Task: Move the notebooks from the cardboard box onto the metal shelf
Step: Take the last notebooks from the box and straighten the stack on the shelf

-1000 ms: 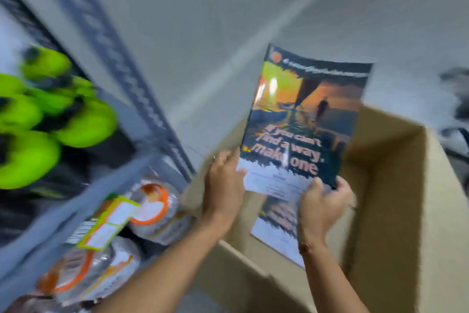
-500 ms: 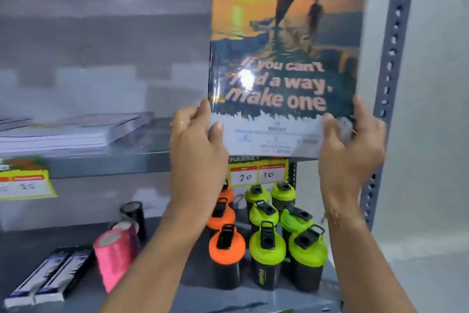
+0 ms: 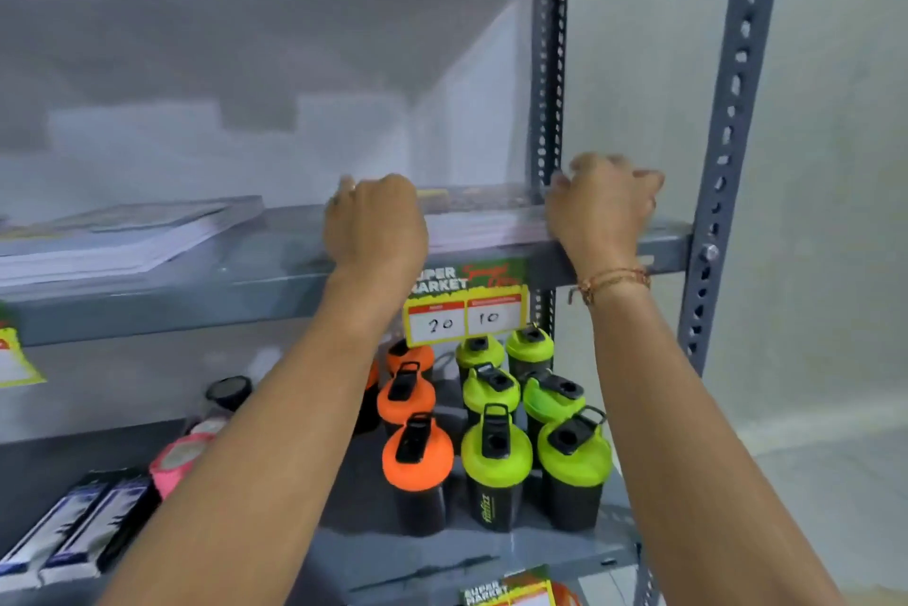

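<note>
The notebook (image 3: 484, 207) now lies flat on the grey metal shelf (image 3: 275, 281), at its right end, seen edge-on. My left hand (image 3: 376, 225) rests on the notebook's left side with fingers curled over it. My right hand (image 3: 602, 207) holds its right side near the rear shelf post. A stack of other notebooks (image 3: 123, 237) lies further left on the same shelf. The cardboard box is out of view.
Below stand several shaker bottles with green lids (image 3: 496, 458) and orange lids (image 3: 417, 460), a pink roll (image 3: 179, 460) and flat boxes (image 3: 73, 532). A price tag (image 3: 464, 306) hangs from the shelf edge. A perforated grey upright post (image 3: 727, 153) bounds the right.
The notebook went from upright in front of me to lying flat on the shelf. Both hands moved forward and down with it.
</note>
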Available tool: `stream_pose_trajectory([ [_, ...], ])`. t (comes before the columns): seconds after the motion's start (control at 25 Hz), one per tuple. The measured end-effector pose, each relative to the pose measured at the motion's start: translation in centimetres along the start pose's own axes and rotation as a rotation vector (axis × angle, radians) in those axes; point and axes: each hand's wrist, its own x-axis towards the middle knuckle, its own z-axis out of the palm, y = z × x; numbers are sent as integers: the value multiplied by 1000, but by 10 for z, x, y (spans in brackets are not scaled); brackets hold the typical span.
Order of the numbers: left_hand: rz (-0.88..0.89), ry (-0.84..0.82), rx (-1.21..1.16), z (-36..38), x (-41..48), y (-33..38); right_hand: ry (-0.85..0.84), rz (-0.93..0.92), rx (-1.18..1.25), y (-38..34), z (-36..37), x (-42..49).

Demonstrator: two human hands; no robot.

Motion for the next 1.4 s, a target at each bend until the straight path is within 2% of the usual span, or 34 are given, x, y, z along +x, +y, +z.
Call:
stream_pose_trajectory([
  [0.12, 449, 391, -95, 43, -39, 48, 616, -259, 340, 54, -28, -63],
  [0.16, 599, 435, -181, 63, -66, 67, 714, -265, 371, 83, -36, -93],
  [0.2, 742, 386, -287, 89, -102, 89, 737, -191, 333, 124, -41, -125],
  [0.24, 869, 242, -378, 117, -146, 111, 686, -13, 293, 169, -45, -157],
  [0.28, 966, 30, -428, 145, -192, 130, 597, 257, 269, 219, -47, -192],
  [0.36, 1026, -639, -475, 197, -284, 159, 430, 850, 121, 317, -55, -270],
  [0.44, 1028, -1202, -265, 251, -360, 175, 276, 1349, -118, 396, -69, -353],
  [0.48, 1002, -1379, -138, 288, -390, 177, 211, 1568, -213, 424, -78, -390],
  [0.56, 919, -1585, 107, 351, -442, 176, 155, 1929, -305, 461, -88, -440],
  [0.64, 869, -1614, 234, 387, -483, 167, 86, 2115, -358, 480, -84, -464],
  [0.72, 838, -1604, 274, 406, -524, 158, 36, 2158, -406, 499, -75, -489],
  [0.84, 767, -1636, 250, 414, -562, 148, 23, 2080, -490, 512, -58, -507],
  [0.92, 659, -1618, 175, 412, -580, 146, 39, 2024, -535, 512, -53, -507],
  [1.08, 492, -1516, 57, 413, -584, 158, 159, 2108, -379, 520, -73, -501],
  [1.24, 320, -1500, 197, 444, -579, 156, 156, 2110, -275, 521, -80, -499],
  [1.4, 308, -1457, 170, 450, -583, 155, 304, 2121, -276, 523, -72, -500],
])
